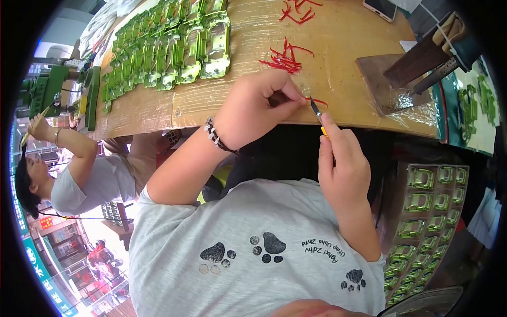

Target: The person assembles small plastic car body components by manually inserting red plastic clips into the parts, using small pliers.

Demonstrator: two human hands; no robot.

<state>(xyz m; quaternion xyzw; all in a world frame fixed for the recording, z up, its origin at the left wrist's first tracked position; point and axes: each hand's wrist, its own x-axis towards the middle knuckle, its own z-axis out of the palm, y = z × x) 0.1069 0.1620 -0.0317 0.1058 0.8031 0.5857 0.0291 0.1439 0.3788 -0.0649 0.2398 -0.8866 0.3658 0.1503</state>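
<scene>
My left hand (256, 108) is closed in a pinch at the table's near edge, its thumb and forefinger gripping one end of a thin red strip (320, 102). In my right hand (346, 166) is a craft knife (315, 107) with a dark pointed blade and a bit of yellow on its handle. The blade lies against the strip, close to the left fingertips. Just beyond the left hand, a loose pile of red strips (285, 59) rests on the table. A smaller group of red strips (300, 11) lies farther off.
Rows of bright green car-shaped plastic parts (185, 50) cover the table's left side. A dark metal stand (391, 87) occupies the right, with a phone (380, 8) behind it. A rack of green parts (420, 201) stands at lower right. Another person (100, 174) works at left.
</scene>
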